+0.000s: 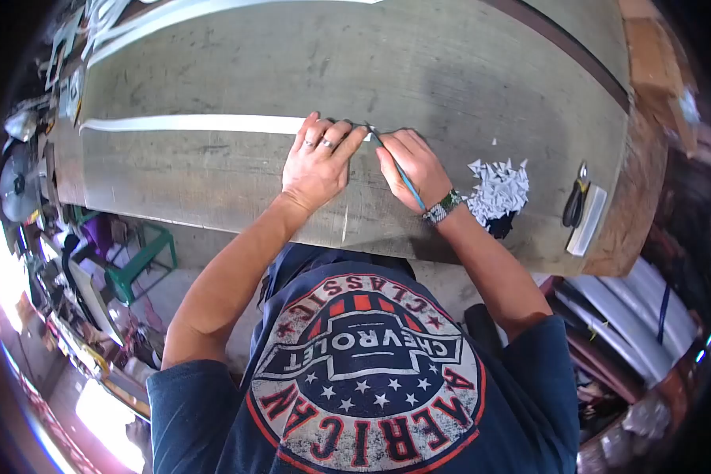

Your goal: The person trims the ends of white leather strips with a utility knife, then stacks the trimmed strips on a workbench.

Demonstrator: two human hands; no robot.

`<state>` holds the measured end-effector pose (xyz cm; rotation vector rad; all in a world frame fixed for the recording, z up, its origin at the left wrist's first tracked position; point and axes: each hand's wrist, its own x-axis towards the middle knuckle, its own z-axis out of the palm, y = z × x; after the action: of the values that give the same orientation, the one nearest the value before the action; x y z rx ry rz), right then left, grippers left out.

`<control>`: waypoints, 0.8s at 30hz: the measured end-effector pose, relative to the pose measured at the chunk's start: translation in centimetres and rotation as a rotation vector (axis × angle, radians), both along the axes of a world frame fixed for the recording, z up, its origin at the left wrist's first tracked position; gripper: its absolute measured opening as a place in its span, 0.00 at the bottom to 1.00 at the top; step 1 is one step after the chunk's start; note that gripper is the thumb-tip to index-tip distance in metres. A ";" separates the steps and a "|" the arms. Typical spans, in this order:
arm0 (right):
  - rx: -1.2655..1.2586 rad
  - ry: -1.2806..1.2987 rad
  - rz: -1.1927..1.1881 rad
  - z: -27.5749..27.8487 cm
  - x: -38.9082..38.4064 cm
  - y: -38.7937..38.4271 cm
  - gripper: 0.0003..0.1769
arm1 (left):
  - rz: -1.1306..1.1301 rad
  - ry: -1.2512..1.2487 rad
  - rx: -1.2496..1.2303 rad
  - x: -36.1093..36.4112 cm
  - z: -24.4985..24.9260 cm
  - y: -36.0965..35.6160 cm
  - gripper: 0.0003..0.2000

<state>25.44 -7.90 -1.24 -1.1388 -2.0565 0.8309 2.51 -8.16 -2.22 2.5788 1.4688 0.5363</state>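
A long white strip (205, 122) lies across the table, its right end under my left hand (317, 162). The fingers of that hand are bent close together over the strip and hold it down, with rings on two of them. My right hand (415, 170) is closed around a slim blue pen-like tool (404, 180). The tool's dark tip meets the strip's end, right beside my left fingertips. To the right of my right wrist is a pile of small white triangular pieces (499, 189), with one loose piece (494, 141) above it.
Pliers with dark handles (577, 197) and a pale flat bar (587, 221) lie near the right edge of the worn table (237, 178). More white strips (174, 24) run along the far left. Silver rolls (632, 320) stand below right; a green stool (146, 265) is below left.
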 end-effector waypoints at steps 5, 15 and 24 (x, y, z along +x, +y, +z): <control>-0.220 0.092 -0.382 2.6 2.3 -2.4 0.11 | -0.018 -0.011 0.034 -0.1 0.2 0.2 0.27; -0.234 0.159 -0.932 2.6 -4.8 -10.4 0.20 | -0.589 0.099 -0.021 -3.8 2.5 7.4 0.25; -0.057 0.417 -1.384 1.2 -19.0 -6.9 0.18 | -0.770 0.025 -0.398 -3.4 3.6 13.1 0.16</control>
<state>6.49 -14.82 -0.02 -1.7970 -0.5683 0.3228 -0.88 4.89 1.40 2.5331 0.4224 0.0901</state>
